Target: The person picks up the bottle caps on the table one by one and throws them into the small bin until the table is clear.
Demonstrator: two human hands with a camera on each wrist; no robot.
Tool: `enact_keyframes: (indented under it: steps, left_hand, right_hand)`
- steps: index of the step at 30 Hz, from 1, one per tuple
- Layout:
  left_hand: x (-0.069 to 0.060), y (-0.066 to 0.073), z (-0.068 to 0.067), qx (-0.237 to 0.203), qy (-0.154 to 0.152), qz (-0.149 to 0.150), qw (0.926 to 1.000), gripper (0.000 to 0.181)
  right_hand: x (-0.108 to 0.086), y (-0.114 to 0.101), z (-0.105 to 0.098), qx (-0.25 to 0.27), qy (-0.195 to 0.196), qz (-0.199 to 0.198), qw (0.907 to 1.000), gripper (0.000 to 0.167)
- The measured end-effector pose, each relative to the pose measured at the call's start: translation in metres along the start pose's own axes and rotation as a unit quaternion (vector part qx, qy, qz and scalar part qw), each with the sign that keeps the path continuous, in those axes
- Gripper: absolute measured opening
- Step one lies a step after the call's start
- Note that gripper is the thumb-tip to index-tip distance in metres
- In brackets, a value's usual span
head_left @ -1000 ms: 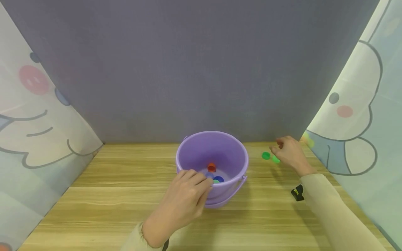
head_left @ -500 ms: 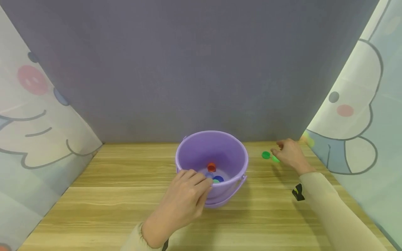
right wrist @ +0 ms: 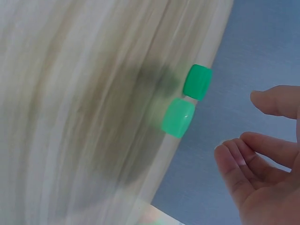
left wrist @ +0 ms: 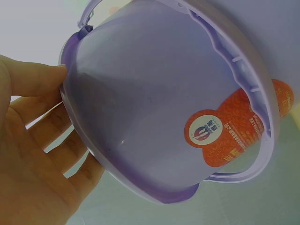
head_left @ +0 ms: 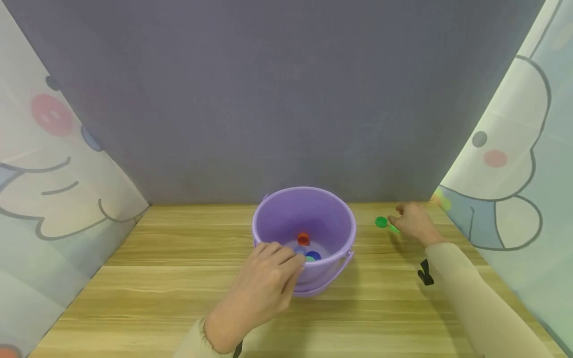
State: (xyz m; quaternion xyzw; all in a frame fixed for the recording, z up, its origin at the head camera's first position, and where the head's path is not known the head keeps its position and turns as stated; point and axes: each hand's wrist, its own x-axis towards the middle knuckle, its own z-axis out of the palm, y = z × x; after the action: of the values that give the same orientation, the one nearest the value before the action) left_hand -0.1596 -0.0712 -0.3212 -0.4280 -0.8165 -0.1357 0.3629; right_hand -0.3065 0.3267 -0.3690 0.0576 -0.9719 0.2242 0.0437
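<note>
My left hand (head_left: 259, 286) grips the near left rim of a purple bucket (head_left: 304, 201), its thumb on the outer side in the left wrist view. The bucket stands upright on the table. At its bottom lie a hollow orange-red piece (head_left: 303, 239), blue pieces (head_left: 314, 255) and a pale green one (head_left: 310, 259), partly hidden by the near rim. To the right, my right hand (head_left: 416, 223) hovers just over two small round pieces, one dark green (right wrist: 197, 82), one light green (right wrist: 178, 117). Its fingers are loosely bent and apart, holding nothing.
The wood-grain table (head_left: 179, 278) ends at a grey panel (head_left: 286, 99) behind. Cartoon-printed cloths (head_left: 501, 144) slope along both sides, the right one close to my right hand. The bucket's handle (head_left: 342, 266) hangs down at the front right.
My right hand has sunk slightly toward the light green piece. The left hand keeps its grip on the bucket rim, and the view has shifted a little.
</note>
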Motion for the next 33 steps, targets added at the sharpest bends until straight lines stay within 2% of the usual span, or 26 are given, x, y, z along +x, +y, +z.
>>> enact_keyframes:
  steps: [13,23,33]
  left_hand:
    - [0.001,0.0,-0.001,0.008,0.007,0.007,0.9999,0.007]
    - [0.0,0.0,0.0,0.01,0.006,0.008,0.9999,0.007]
    - [0.0,0.0,-0.001,0.014,0.005,0.007,0.9999,0.005]
  right_hand:
    - [0.007,0.017,0.011,-0.048,-0.029,0.001,0.9984,0.053]
    - [0.009,0.027,0.016,-0.039,-0.052,0.006,0.9978,0.052]
    - [0.009,0.029,0.018,-0.045,-0.061,0.009,0.997,0.038]
